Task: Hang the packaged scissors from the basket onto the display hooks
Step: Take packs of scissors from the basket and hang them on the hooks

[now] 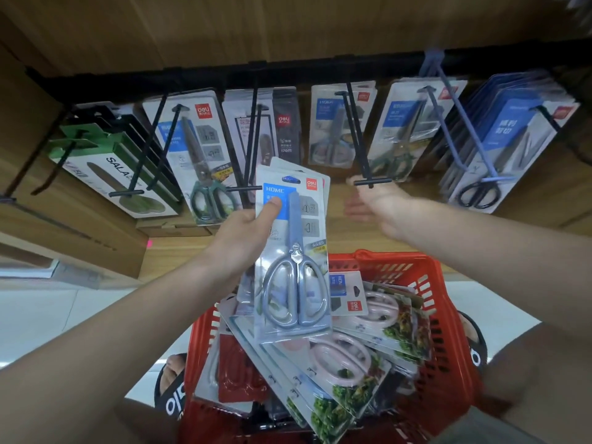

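While the left hand [243,238] pinches a scissors pack [293,248] above the basket [448,315] | right hand [378,203] open, blurry, by a hook [371,182] | risk: pack (maybe two) misses the hook, drops

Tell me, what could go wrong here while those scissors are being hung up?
1. The left hand holds what looks like several grey-handled scissor packs by one edge, so one might slip and drop.
2. The right hand is blurred beside the black hook tip; it may get jabbed.
3. The red plastic basket is piled unevenly with packs, so some might slide out if it tips.
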`<move>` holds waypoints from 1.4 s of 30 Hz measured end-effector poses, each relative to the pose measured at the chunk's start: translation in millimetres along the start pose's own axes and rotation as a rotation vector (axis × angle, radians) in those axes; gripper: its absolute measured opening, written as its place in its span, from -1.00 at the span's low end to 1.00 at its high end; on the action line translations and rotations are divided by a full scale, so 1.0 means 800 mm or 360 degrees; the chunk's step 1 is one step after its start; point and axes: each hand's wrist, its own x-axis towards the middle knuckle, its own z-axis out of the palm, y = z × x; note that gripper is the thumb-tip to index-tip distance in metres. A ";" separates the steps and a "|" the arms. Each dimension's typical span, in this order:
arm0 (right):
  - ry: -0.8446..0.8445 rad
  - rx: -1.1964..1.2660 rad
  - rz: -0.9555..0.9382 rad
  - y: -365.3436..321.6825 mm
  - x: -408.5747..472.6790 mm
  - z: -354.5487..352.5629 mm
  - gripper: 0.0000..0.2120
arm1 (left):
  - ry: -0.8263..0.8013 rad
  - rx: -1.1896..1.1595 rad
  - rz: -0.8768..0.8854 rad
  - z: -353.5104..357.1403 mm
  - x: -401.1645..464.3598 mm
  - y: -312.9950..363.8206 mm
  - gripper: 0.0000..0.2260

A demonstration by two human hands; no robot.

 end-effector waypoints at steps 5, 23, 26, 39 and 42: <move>-0.0362 -0.0018 0.0074 0.018 -0.074 -0.002 -0.64 | 0.0015 -0.0013 0.0015 -0.002 0.002 -0.004 -0.51; -0.0736 0.0087 0.0104 0.042 -0.093 -0.025 -0.75 | -0.0232 -0.0022 0.0080 0.018 -0.020 0.013 -0.58; -0.0759 0.0157 0.0096 0.044 -0.094 -0.032 -0.78 | -0.0250 -0.0008 0.0114 0.017 -0.018 0.012 -0.60; -0.0772 0.0321 0.0049 0.071 -0.102 -0.084 -0.64 | 0.0024 -0.0145 0.0054 0.003 0.009 0.002 -0.87; -0.0734 0.0395 -0.0018 0.071 -0.099 -0.090 -0.65 | 0.0029 -0.0051 0.0109 0.007 0.009 0.001 -0.74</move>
